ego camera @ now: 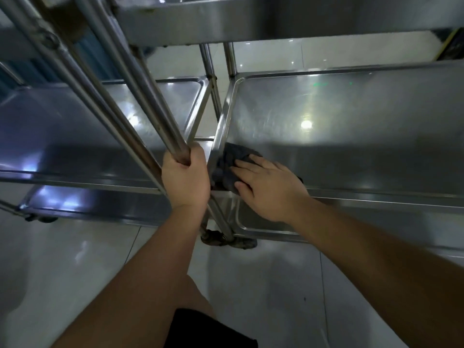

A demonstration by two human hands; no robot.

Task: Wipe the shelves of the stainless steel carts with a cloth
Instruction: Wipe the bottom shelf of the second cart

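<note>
Two stainless steel carts stand side by side. A dark grey cloth (229, 163) lies in the near left corner of the right cart's middle shelf (351, 126). My right hand (268, 187) presses flat on the cloth with straight fingers, covering its right part. My left hand (187, 175) grips an upright steel post (140, 84) at the carts' near corner, fingers curled round it. The left cart's middle shelf (75, 136) is bare and shiny.
An upper shelf (251, 18) hangs overhead at the top of the view. Lower shelves (251, 222) and dark caster wheels (226, 241) sit near the glossy tiled floor (75, 259). Several slanted posts cross the left side. My knee in dark shorts (200, 327) shows below.
</note>
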